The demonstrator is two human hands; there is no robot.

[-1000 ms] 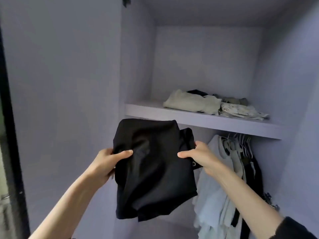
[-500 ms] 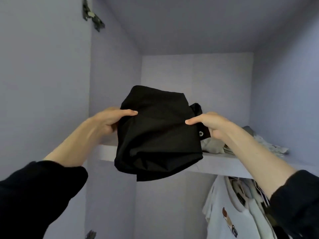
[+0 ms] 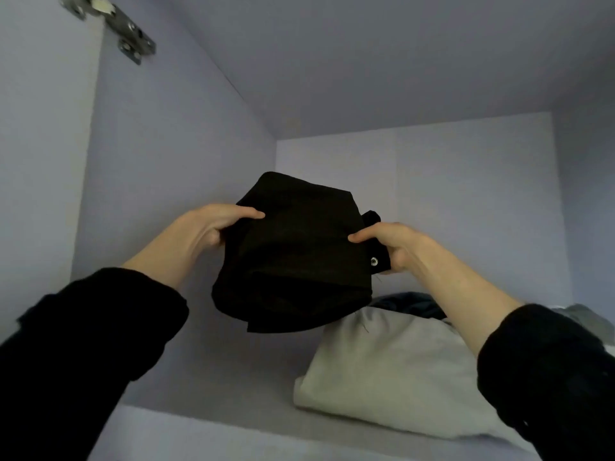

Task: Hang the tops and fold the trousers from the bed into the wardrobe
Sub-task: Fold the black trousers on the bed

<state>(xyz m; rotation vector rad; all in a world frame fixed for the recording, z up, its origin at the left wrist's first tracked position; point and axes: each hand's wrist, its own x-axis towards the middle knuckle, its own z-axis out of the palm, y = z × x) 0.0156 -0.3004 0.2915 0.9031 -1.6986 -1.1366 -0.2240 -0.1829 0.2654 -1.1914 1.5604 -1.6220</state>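
Folded black trousers (image 3: 296,254) hang in mid-air above the wardrobe's upper shelf (image 3: 206,427), gripped at both sides by a person reaching up and in. At 9 o'clock of the bundle, the left hand (image 3: 216,224) curls round its edge, thumb laid across the front of the cloth and fingers tucked behind. At 3 o'clock, the right hand (image 3: 396,242) pinches the opposite edge the same way, thumb on the front, beside a small metal eyelet (image 3: 374,261) on a flap of the fabric. Black sleeves (image 3: 83,344) cover both forearms to just short of the wrists. The bundle's lower folds sag clear of the shelf; its 5 o'clock corner overlaps, in this view, the top of a folded pale beige garment (image 3: 389,371) lying on the shelf, though whether the two touch cannot be told. Behind that garment, at 4 o'clock of the trousers, a dark blue item (image 3: 409,302) shows, and a grey-green one (image 3: 585,319) sits further out by the right wall. Lilac wardrobe panels close the compartment at back, sides and top. A metal door hinge (image 3: 123,28) is fixed to the left wall at 11 o'clock, near the frame's upper corner.
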